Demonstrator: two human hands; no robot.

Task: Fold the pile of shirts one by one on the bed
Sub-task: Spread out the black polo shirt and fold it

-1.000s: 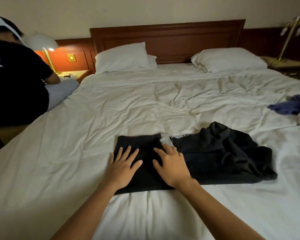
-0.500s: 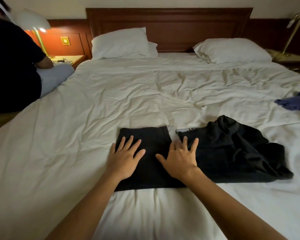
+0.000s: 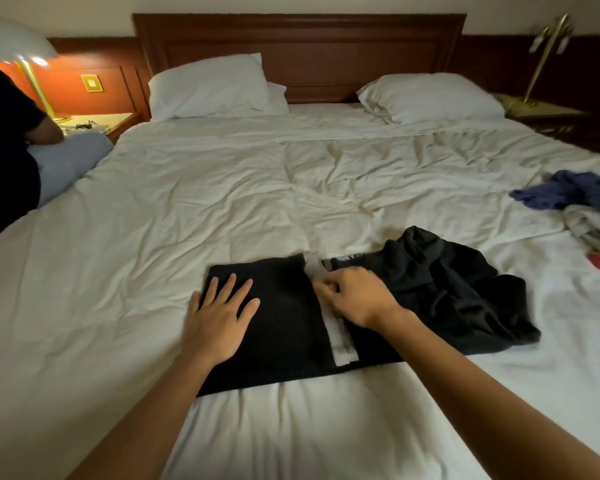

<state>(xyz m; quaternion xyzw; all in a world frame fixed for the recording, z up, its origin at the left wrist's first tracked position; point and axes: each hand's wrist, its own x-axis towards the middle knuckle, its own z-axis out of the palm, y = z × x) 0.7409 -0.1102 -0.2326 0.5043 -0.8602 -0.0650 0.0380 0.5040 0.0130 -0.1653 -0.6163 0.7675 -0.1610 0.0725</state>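
A black shirt (image 3: 284, 323) lies on the white bed (image 3: 222, 209) just in front of me, its left part flat and folded, its right part (image 3: 458, 282) crumpled in a heap. A white strip of its print or lining (image 3: 340, 341) shows along the middle. My left hand (image 3: 219, 317) rests flat on the folded left part, fingers spread. My right hand (image 3: 357, 296) has curled fingers that pinch the fabric at the fold by the white strip. A pile of other shirts (image 3: 582, 209), blue, grey and red, sits at the bed's right edge.
Another person (image 3: 11, 161) sits on the bed's left edge beside a lit lamp (image 3: 25, 60) and nightstand. Two white pillows (image 3: 212, 88) lie against the wooden headboard (image 3: 298, 46). A brass lamp (image 3: 548, 53) stands at the back right.
My right hand went from lying flat with spread fingers to curling and pinching the fabric at the fold, which exposed more of the white strip. My left hand stayed flat.
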